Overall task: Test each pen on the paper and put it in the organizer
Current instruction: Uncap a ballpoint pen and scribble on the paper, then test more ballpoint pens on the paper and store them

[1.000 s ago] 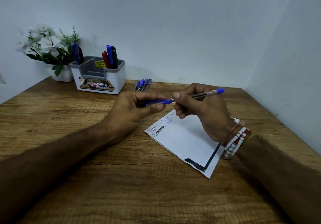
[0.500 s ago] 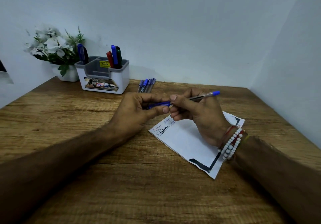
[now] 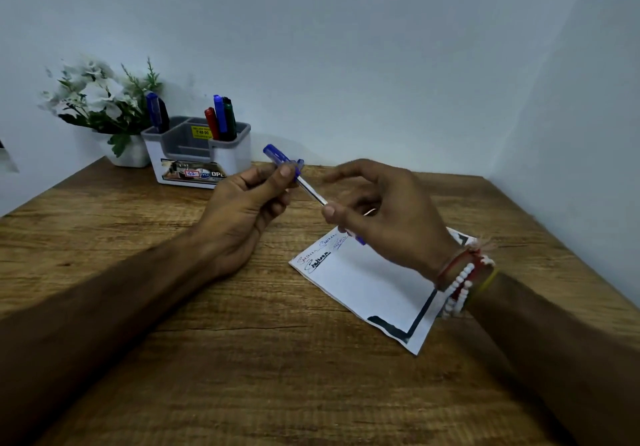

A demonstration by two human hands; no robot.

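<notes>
A blue pen (image 3: 309, 191) with a clear barrel and its cap on slants above the wooden table. My left hand (image 3: 242, 210) pinches it just below the cap, between thumb and fingers. My right hand (image 3: 384, 213) holds the lower part under its thumb, index finger stretched out and blurred; the pen's blue tail pokes out below that hand. The white paper (image 3: 367, 286) with scribbles at its top corner lies under my right hand. The white and grey organizer (image 3: 199, 165) stands at the back left with several pens upright in it.
A white pot of white flowers (image 3: 100, 103) stands left of the organizer against the wall. A bit of blue from loose pens (image 3: 300, 163) shows behind the held pen, mostly hidden. Walls close off the table at the back and right.
The pen has swung round: its capped end has risen up and left in my left hand, and its tail has dropped under my right hand. My right index finger has straightened.
</notes>
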